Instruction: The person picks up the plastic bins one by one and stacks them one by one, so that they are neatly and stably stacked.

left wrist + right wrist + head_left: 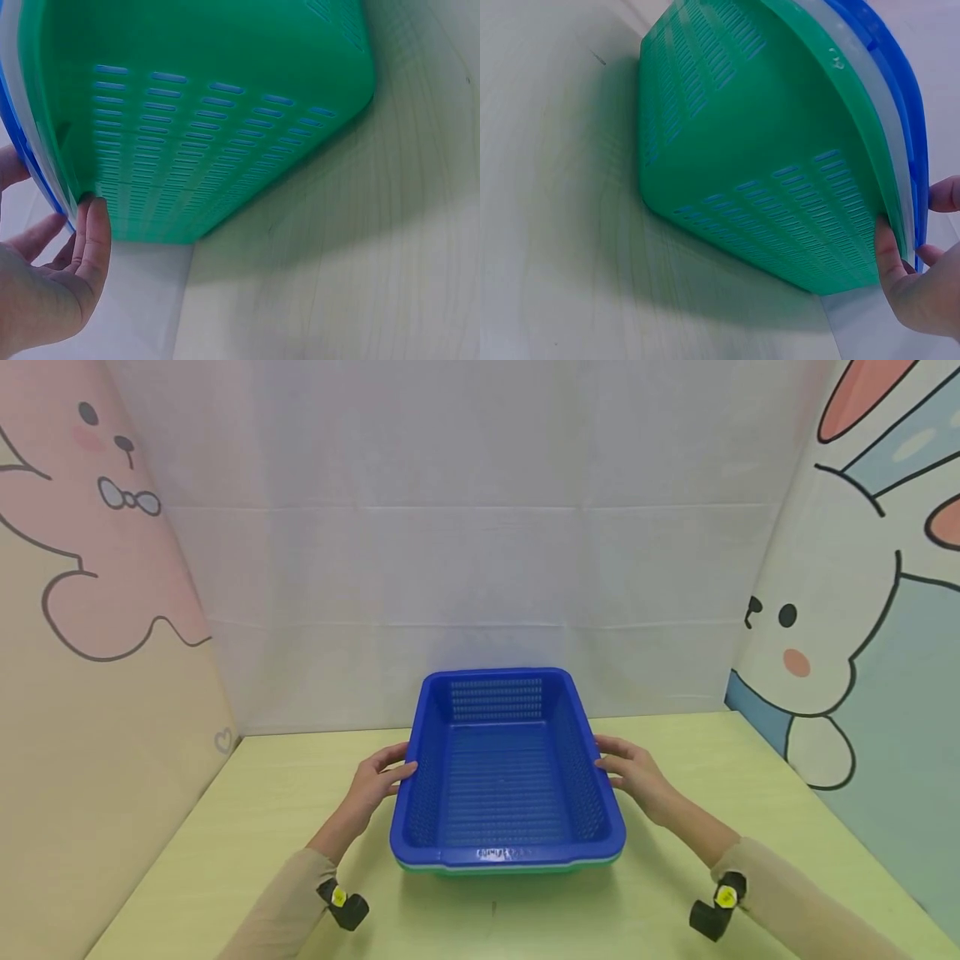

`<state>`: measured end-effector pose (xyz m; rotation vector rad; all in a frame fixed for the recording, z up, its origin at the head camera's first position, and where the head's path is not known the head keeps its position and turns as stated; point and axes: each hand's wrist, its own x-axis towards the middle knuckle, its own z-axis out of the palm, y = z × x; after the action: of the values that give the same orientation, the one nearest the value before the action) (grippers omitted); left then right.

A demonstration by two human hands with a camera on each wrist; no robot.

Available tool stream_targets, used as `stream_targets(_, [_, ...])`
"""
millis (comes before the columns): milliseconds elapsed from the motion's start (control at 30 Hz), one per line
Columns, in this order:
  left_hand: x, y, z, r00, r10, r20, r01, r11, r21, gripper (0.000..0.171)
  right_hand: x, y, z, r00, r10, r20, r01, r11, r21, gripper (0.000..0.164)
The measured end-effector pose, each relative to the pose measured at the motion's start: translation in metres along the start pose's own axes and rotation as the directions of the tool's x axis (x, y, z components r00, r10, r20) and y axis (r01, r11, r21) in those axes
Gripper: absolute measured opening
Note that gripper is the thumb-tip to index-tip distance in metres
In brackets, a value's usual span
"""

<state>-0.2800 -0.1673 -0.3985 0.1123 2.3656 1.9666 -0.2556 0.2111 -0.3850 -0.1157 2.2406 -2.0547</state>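
Observation:
A blue plastic basket (pixel 510 855) is nested on top of a white one (pixel 864 67) and a green one (pixel 240 45), all rectangular with slotted walls. The stack stands on the table, and nothing lies in the blue basket. My left hand (pixel 372 782) grips the stack's left rim, thumb at the blue edge and fingertips under the green lip in the left wrist view. On the opposite side, my right hand (pixel 637 779) holds the right rim in the same way, its fingers reaching under the green lip.
The pale yellow-green table (pixel 300 768) reaches back to a white cloth (pixel 337 568). Side walls with cartoon animals, a pink one (pixel 127 577) and a white rabbit (pixel 825 610), flank it. A small black device (pixel 345 906) is strapped to each sleeve.

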Motion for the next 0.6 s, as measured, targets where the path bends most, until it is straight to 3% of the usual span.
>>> stream_targets(600, [0.001, 0.002, 0.018, 1.000, -0.002, -0.012, 0.002, 1.000, -0.029, 0.046, -0.005, 0.001, -0.017, 1.000, 0.001, 0.013, -0.001, 1.000, 0.008, 0.052])
